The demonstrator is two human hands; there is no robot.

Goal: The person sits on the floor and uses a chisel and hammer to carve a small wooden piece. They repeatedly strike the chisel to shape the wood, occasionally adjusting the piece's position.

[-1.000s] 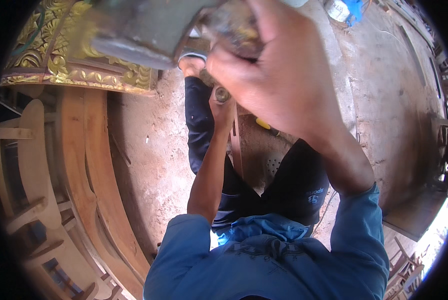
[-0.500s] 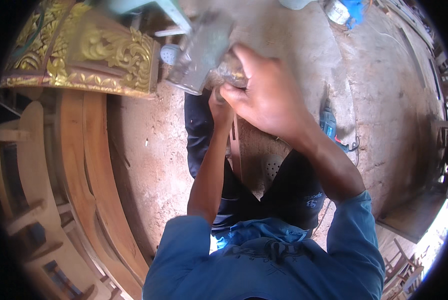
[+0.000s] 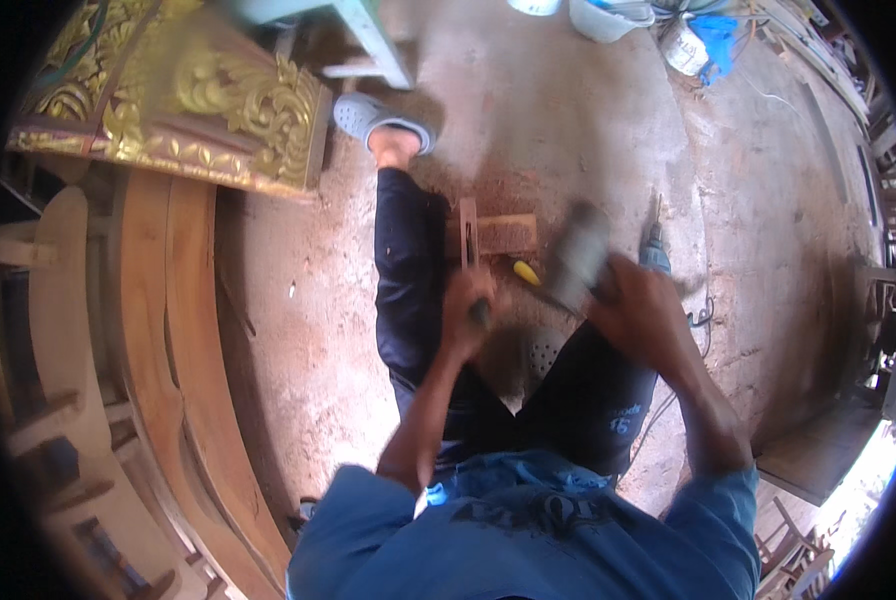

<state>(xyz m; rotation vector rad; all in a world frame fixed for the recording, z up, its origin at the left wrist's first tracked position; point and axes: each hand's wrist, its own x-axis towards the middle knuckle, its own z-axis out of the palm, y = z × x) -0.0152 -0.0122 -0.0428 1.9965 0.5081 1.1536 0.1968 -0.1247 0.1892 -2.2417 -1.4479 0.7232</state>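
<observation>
My left hand is closed in a fist between my knees, around a tool whose dark round end pokes out at the top. Its blade or tip is hidden. Just beyond the fist stretches a narrow wooden strip with a slot in it, lying across a short wood block. My right hand, above my right knee, grips a thick grey cylindrical mallet-like tool, smeared by motion. Between the hands lies a tool with a yellow handle on the floor.
A power drill with a cord lies right of my right hand. Gold carved woodwork and long curved planks stand on the left. A pale stool leg is ahead, near my shoe. Buckets stand far right.
My right hand has come down and to the right with the mallet-like tool, uncovering the wood block, the yellow handle and my left foot. My left hand sits lower in view.
</observation>
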